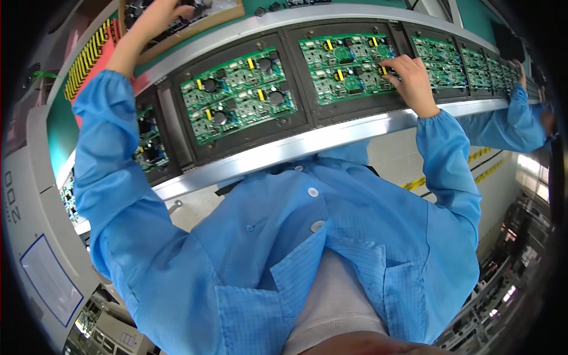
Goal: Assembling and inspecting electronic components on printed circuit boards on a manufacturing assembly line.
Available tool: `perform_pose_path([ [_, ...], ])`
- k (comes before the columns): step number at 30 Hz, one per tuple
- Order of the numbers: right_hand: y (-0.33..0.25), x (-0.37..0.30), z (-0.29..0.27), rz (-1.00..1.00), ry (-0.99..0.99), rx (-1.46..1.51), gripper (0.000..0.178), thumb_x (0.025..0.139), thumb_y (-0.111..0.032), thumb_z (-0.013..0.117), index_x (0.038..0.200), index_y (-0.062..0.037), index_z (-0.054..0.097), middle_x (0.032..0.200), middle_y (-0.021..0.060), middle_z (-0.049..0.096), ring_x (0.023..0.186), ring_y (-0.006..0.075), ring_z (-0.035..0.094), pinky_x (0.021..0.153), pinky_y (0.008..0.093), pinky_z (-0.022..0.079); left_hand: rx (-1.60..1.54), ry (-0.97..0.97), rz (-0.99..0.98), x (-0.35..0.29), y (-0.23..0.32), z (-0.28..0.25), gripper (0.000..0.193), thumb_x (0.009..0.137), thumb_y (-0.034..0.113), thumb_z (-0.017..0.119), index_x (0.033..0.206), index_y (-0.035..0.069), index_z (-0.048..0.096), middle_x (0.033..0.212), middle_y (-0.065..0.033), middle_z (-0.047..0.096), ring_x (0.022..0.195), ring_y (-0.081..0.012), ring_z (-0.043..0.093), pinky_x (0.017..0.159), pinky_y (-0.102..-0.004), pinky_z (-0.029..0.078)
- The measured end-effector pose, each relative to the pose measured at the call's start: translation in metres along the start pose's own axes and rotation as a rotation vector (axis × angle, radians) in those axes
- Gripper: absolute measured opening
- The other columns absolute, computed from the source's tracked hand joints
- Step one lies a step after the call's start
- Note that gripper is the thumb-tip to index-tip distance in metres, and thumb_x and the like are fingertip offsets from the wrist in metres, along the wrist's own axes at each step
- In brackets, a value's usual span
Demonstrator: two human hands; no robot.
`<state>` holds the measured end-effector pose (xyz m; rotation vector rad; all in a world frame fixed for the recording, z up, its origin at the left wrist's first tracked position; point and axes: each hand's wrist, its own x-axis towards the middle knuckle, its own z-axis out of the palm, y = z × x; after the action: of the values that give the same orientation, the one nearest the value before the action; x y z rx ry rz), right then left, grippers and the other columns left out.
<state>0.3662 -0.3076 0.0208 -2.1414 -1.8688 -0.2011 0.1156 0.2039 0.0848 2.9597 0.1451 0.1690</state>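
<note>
My left hand (158, 16) is over a cardboard box (234, 13) of black parts (177, 23) at the upper left. Part of the hand is cut off by the picture's top edge; the visible fingers are stretched out and look open. Over the right side of a green circuit board panel (355, 59), my right hand (408, 77) has its fingertips pinched together beside a small yellow part (381, 70). Whatever they hold is hidden. Round outlined spots on this panel show bare green. The panel (242, 89) to its left carries black round components (276, 97).
Both panels lie in dark carriers on a line with a silver front rail (307, 137). More panels (438, 62) continue to the right, where another person's blue sleeve (503, 127) reaches the line. A red tray with yellow-black parts (89, 62) stands far left, above a grey machine (44, 236).
</note>
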Motion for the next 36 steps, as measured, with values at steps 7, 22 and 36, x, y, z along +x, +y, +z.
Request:
perform_pose_path([
  [7,0.008,-0.004,0.004,0.049,-0.058,0.002,0.032,0.08,-0.012,0.081,0.111,-0.0121,0.071,0.099,0.003,0.07,0.093,0.0237,0.064,0.079,0.0356,0.042,-0.14,0.237,-0.014,-0.02,0.064,-0.027,0.044,0.091,0.007,0.071,0.132,0.001,0.057,0.116,-0.0177,0.058,0.108,-0.0345,0.059,0.096,-0.0383,0.047],
  [22,-0.041,0.056,-0.044,0.059,0.173,0.397,0.051,0.087,-0.009,0.078,0.136,-0.0114,0.064,0.119,0.0046,0.071,0.105,0.0237,0.068,0.091,0.0332,0.053,-1.459,-0.473,-0.24,-0.017,0.187,0.043,0.041,0.106,0.032,0.061,0.136,0.004,0.059,0.115,0.0001,0.064,0.097,-0.0071,0.062,0.087,-0.0226,0.054],
  [36,-0.009,0.047,-0.038,0.532,0.357,1.198,0.027,0.085,0.007,0.071,0.112,0.0011,0.071,0.101,0.0072,0.062,0.089,0.0183,0.063,0.081,0.0276,0.05,-1.589,-0.505,-0.234,0.043,0.25,0.077,0.04,0.106,0.023,0.062,0.142,0.006,0.059,0.116,-0.0037,0.063,0.095,-0.0101,0.066,0.092,-0.0239,0.057],
])
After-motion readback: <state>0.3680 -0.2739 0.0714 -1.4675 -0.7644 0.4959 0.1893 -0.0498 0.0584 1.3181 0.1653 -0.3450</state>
